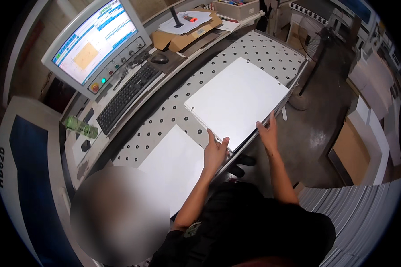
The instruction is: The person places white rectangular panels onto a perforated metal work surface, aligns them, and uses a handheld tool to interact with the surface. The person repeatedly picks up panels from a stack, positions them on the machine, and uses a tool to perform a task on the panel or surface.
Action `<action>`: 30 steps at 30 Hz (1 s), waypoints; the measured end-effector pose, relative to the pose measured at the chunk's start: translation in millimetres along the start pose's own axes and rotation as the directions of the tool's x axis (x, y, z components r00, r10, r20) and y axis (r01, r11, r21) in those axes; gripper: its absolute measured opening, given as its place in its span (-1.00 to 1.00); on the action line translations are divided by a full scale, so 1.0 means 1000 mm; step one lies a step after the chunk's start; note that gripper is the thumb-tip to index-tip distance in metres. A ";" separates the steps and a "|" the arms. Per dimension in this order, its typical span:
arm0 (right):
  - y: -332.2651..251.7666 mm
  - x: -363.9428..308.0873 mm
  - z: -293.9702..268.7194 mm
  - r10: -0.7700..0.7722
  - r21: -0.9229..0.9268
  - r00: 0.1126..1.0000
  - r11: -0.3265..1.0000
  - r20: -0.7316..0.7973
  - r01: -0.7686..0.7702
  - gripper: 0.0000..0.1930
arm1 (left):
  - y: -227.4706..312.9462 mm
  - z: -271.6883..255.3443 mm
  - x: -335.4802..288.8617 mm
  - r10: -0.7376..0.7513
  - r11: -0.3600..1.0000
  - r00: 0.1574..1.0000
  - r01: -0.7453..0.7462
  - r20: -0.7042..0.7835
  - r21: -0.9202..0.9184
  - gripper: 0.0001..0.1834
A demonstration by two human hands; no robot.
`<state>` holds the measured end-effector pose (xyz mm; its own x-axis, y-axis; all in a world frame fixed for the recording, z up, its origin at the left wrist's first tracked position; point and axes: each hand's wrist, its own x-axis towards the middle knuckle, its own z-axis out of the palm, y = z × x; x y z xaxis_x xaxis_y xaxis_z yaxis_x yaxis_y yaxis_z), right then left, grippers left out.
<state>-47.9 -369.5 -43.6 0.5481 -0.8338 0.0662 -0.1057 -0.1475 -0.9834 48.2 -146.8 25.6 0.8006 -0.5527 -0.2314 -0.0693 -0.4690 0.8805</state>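
A stack of white rectangular panels (240, 102), with small dark marks near its corners, lies on a pale perforated tabletop (173, 109) dotted with black-ringed holes. My left hand (214, 153) holds the stack's left edge near the corner closest to me, thumb and forefinger apart along it. At the right edge my right hand (268, 133) grips, its thumb toward the top face. The fingers under the edges are hidden. Another white panel (176, 162) lies flat to the left of the stack, beside my left forearm.
Beyond the table are a lit monitor (98, 40), a black keyboard (127, 95), a mouse (159, 58) and a green-tinted cup (81, 127). Papers rest on open cardboard (194, 38) at the back. A fan (316, 46) stands right; stacked boards (352, 213) fill the lower right. A blurred patch covers the lower left.
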 end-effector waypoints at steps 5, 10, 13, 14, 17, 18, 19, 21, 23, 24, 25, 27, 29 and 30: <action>-0.009 -0.002 0.003 -0.031 -0.134 0.999 0.990 0.034 0.036 -0.13 | -0.002 -0.004 0.001 -0.006 0.993 0.997 0.015 -0.072 0.115 0.08; -0.067 -0.041 0.008 -0.325 -0.215 0.936 0.932 -0.134 0.293 -0.49 | -0.022 -0.042 -0.038 0.075 0.994 0.968 -0.092 -0.239 -0.059 -0.23; -0.097 -0.081 0.025 -0.429 -0.073 0.902 0.902 -0.047 0.425 -0.64 | -0.072 -0.086 -0.074 0.177 0.983 0.838 -0.171 -0.515 0.059 -0.38; -0.097 -0.093 0.035 -0.391 -0.022 0.915 0.918 0.096 0.395 -0.67 | -0.092 -0.105 -0.087 0.181 0.983 0.753 -0.113 -0.633 0.147 -0.42; -0.110 -0.131 0.073 -0.333 0.032 0.824 0.933 0.458 0.359 -0.76 | -0.146 -0.178 -0.143 0.217 0.938 0.552 0.110 -0.805 0.329 -0.50; -0.121 -0.140 0.093 -0.350 0.018 0.754 0.912 0.556 0.410 -0.78 | -0.172 -0.202 -0.162 0.212 0.911 0.495 0.213 -0.843 0.354 -0.45; -0.116 -0.141 0.108 -0.393 -0.029 0.636 0.836 0.665 0.547 -0.63 | -0.187 -0.224 -0.184 0.146 0.889 0.481 0.319 -0.865 0.327 -0.40; -0.093 -0.149 0.134 -0.341 -0.174 0.608 0.757 0.717 0.630 -0.49 | -0.232 -0.262 -0.230 0.057 0.785 0.377 0.555 -0.924 0.275 -0.28; -0.059 -0.150 0.155 -0.210 -0.306 0.587 0.690 0.782 0.655 -0.24 | -0.284 -0.297 -0.265 -0.123 0.712 0.284 0.693 -0.951 0.115 -0.04; -0.047 -0.152 0.163 -0.249 -0.356 0.584 0.591 0.773 0.724 -0.28 | -0.302 -0.309 -0.279 -0.202 0.662 0.224 0.749 -0.953 0.036 0.06; -0.043 -0.157 0.169 -0.278 -0.365 0.602 0.585 0.748 0.724 -0.29 | -0.318 -0.317 -0.289 -0.236 0.649 0.225 0.760 -0.945 0.019 0.12; -0.039 -0.160 0.180 -0.309 -0.389 0.635 0.580 0.708 0.716 -0.33 | -0.346 -0.335 -0.304 -0.305 0.632 0.243 0.775 -0.921 -0.005 0.25; -0.041 -0.164 0.184 -0.328 -0.421 0.664 0.569 0.672 0.707 -0.35 | -0.348 -0.346 -0.304 -0.348 0.641 0.251 0.767 -0.903 -0.034 0.31; -0.042 -0.165 0.185 -0.319 -0.437 0.683 0.577 0.657 0.690 -0.36 | -0.351 -0.352 -0.304 -0.368 0.646 0.261 0.762 -0.893 -0.043 0.34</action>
<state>19.3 -127.5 -44.9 0.9530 -0.1732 0.2484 -0.0456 -0.8930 -0.4478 38.3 428.3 -67.5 0.7656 0.6431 -0.0150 0.5913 -0.6943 0.4102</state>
